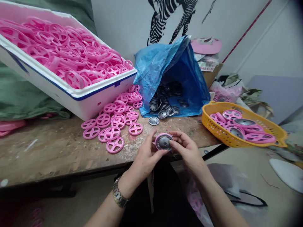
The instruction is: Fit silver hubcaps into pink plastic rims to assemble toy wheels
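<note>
A pink plastic wheel with a grey hubcap-like disc [163,142] set in its face is held between both hands, above the table's front edge. My left hand [149,149] grips it from the left, thumb along the lower rim. From the right, my right hand [183,145] holds the rim, with its thumb on the grey disc. Just beyond the hands, one loose grey disc [153,121] lies on the table. Loose pink spoked wheels [115,144] are piled to the left of my hands.
A white foam box [104,94] full of pink wheels leans at the left. Grey discs spill from an open blue bag [151,60] at the back. At the right edge, a yellow basket [213,134] holds pink wheels, some with grey discs. The wooden table [59,151] is worn.
</note>
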Motion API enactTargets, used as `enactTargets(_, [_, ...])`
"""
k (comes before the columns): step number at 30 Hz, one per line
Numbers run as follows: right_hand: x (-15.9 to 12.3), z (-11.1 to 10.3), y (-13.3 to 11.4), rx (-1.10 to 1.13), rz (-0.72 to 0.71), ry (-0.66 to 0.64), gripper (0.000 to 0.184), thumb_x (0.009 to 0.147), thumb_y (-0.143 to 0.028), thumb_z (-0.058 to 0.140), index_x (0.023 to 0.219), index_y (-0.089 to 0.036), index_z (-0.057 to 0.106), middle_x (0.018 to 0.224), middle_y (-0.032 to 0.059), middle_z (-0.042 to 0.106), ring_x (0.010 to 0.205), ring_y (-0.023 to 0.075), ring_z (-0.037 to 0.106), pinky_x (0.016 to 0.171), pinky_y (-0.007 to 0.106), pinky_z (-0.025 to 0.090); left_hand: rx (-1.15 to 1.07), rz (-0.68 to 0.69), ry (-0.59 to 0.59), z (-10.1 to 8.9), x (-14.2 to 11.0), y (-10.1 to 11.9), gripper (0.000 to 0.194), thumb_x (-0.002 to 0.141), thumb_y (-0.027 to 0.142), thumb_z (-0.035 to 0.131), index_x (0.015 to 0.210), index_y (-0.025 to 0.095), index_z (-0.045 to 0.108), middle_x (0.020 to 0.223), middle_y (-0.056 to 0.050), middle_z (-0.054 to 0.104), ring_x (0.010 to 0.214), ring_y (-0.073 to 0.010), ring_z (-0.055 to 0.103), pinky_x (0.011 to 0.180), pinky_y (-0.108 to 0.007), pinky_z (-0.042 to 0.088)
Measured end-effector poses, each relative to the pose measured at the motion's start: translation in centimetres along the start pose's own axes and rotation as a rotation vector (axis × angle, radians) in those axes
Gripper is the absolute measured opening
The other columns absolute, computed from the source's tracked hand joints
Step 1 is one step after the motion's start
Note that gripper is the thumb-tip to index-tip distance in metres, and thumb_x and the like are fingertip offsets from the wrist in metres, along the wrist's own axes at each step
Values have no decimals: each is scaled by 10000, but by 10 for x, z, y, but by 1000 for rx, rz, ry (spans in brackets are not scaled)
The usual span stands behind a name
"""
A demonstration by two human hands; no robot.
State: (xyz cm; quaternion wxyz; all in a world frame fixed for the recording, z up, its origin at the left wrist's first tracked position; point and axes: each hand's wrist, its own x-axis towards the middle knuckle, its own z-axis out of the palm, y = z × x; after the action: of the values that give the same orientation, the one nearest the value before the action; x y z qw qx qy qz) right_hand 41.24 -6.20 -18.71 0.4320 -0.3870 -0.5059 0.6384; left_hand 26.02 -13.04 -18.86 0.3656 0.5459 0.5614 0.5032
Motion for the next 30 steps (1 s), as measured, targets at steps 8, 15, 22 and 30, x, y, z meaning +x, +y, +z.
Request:
enactTargets(8, [-12, -2, -5, -57, -33, -110, 365, 740, -408, 781, 1046, -233, 687, 921, 29, 740, 874, 189, 678, 795, 307, 537, -299, -227, -41, -1, -3, 12, 323, 879, 427, 610, 1037, 146, 598, 738, 5, 627, 522, -95, 603, 470, -193, 514])
enactTargets(15, [-21, -1, -10, -221, -117, -108, 205, 824, -395, 694, 941, -228, 712, 915, 22, 740, 874, 195, 668, 818, 308, 518, -175, -96, -63, 2, -9, 9, 248, 936, 374, 557, 1053, 166, 623, 801, 4, 606, 583, -95, 602, 503, -193, 514])
enactTargets(22, [-32, -1, -5, -376, -221, -43, 136, 845, -366, 669, 889, -249, 722, 853, 12, 715, 809, 192, 642, 745, 291, 493, -29, -7, -69, 6, -14, 13, 238, 974, 375, 492, 935, 171, 608, 715, 26, 530, 538, -91, 539, 492, -198, 434])
enactTargets(30, [-31, 2, -4, -336, -187, -8, 155, 829, -379, 666, 811, -231, 710, 762, 6, 695, 734, 180, 627, 691, 281, 488, 19, -14, -56, 7, -13, 17, 270, 982, 384, 467, 924, 177, 632, 722, 16, 535, 570, -102, 537, 524, -211, 435])
